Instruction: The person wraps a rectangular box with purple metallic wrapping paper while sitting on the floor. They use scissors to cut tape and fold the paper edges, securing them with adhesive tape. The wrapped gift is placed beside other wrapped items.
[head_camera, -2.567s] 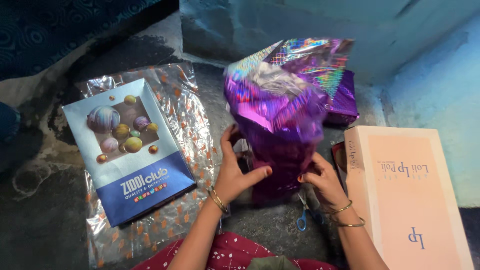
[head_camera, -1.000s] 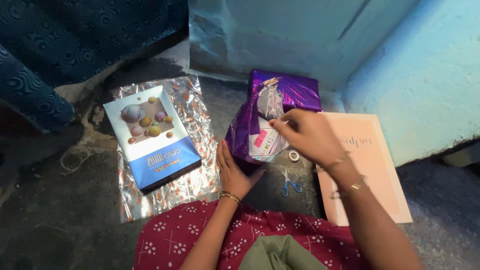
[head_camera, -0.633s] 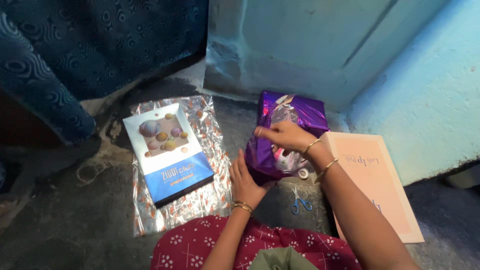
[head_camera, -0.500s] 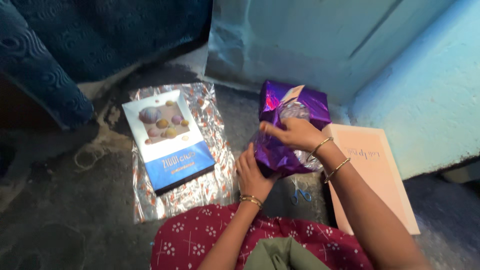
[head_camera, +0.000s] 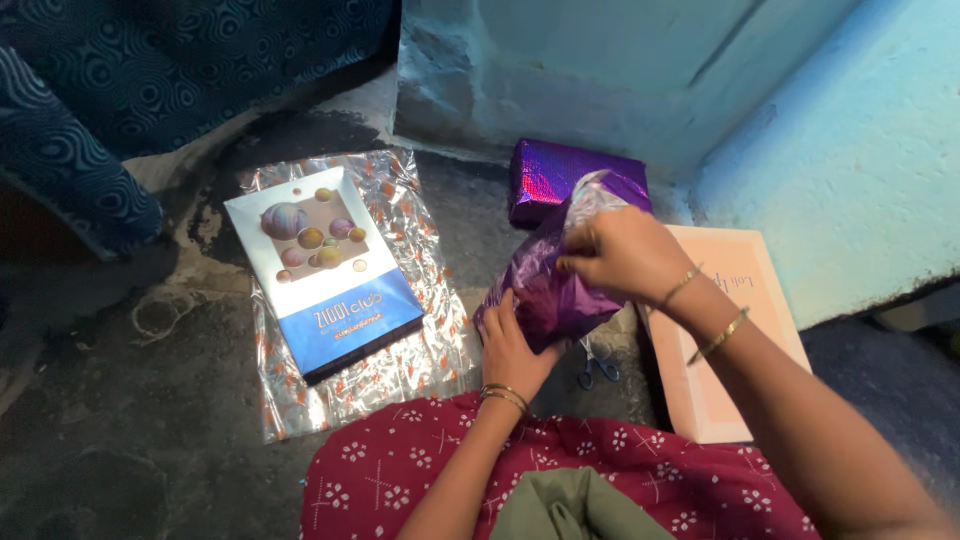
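Right hand (head_camera: 622, 258) pinched purple wrap (head_camera: 548, 290) at frame centre; left hand (head_camera: 512, 345) pressed flat, grip released, against its lower edge

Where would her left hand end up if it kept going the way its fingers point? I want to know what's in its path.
The left hand already presses the purple parcel; beyond it, probably the right hand on top, though depth is unclear.

Open floor (head_camera: 130, 420) to the left & front-left, free to reach. Foil sheet (head_camera: 400, 350) w/ a flat box (head_camera: 320, 270) on it takes up the middle-left. Wall (head_camera: 600, 70) close behind, step (head_camera: 830, 180) boxes in the right. Pink box (head_camera: 730, 340) fills the right floor; scissors (head_camera: 598, 362) lie just beside it. Second purple parcel (head_camera: 560, 175) sits against the wall.
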